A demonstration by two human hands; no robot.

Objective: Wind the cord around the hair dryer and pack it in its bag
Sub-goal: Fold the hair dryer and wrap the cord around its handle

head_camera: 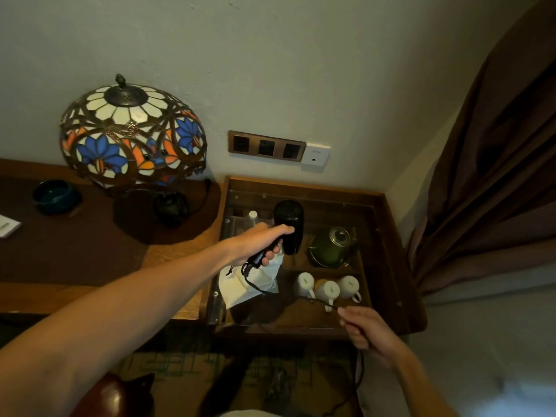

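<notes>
My left hand [258, 243] grips the handle of a black hair dryer [288, 225], holding it above a glass-topped wooden side table [388, 236]. Its barrel points up and away from me. The black cord [261, 288] hangs from the handle's end and runs right to my right hand [365, 329], which pinches it near the table's front edge. Past that hand the cord drops toward the floor. A white drawstring bag [246, 285] lies flat on the glass, just under the left hand.
Under the glass sit a green kettle [331, 246] and three white mugs [328, 288]. A stained-glass lamp [132, 136] and a dark bowl [55, 195] stand on the desk at left. Wall sockets [266, 145] are above the table, a brown curtain [496, 176] hangs at right.
</notes>
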